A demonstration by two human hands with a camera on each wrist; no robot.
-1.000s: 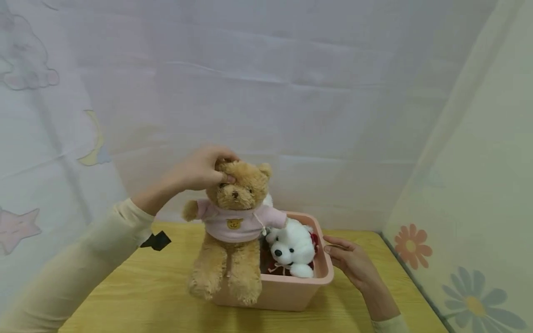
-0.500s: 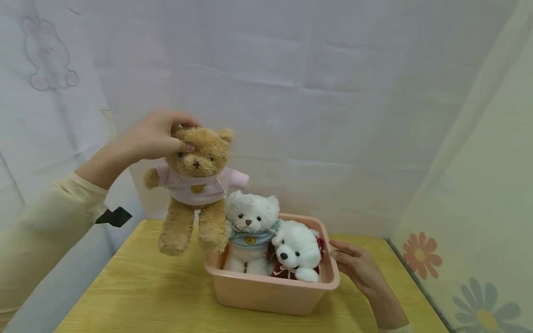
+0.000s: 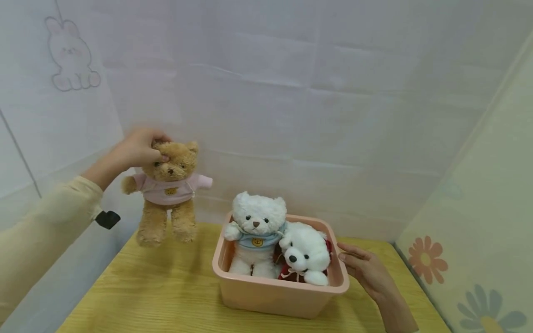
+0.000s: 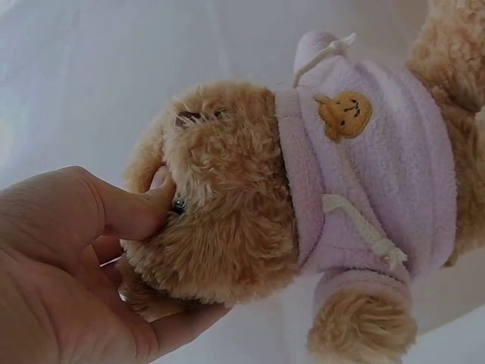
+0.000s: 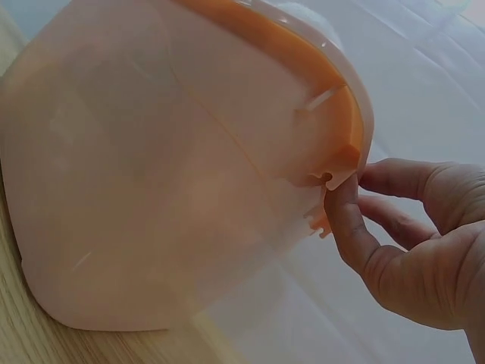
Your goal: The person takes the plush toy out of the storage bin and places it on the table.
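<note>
Fingers of the right hand (image 3: 366, 270) rest against the right rim of the pink plastic bin (image 3: 283, 296), the thumb tucked under the lip as the right wrist view shows (image 5: 345, 220); the fingers are only lightly bent and steady the bin rather than clasp it. Inside the bin sit a white teddy bear in a blue shirt (image 3: 256, 231) and, just beside it on the right, a white polar bear plush (image 3: 306, 254) lying over something red. The bin stands on a yellow wooden table (image 3: 166, 296).

Farther off and to the left, the left hand (image 3: 135, 152) pinches the head of a brown teddy bear in a pink hoodie (image 3: 168, 192), thumb pressed near one eye and the other fingers curled behind the head. The bear hangs upright in the air, well apart from the bin, its feet above the table's far left edge.

The step in hand looks like lifting this bear out and carrying it aside; the next move would call for lowering it onto bare tabletop and loosening the pinch. The bear is shaggy tan plush, limp-limbed, with a small bear badge and drawstrings on its hoodie. Pale cloth backdrops (image 3: 291, 92) printed with a rabbit and flowers close the scene behind.
</note>
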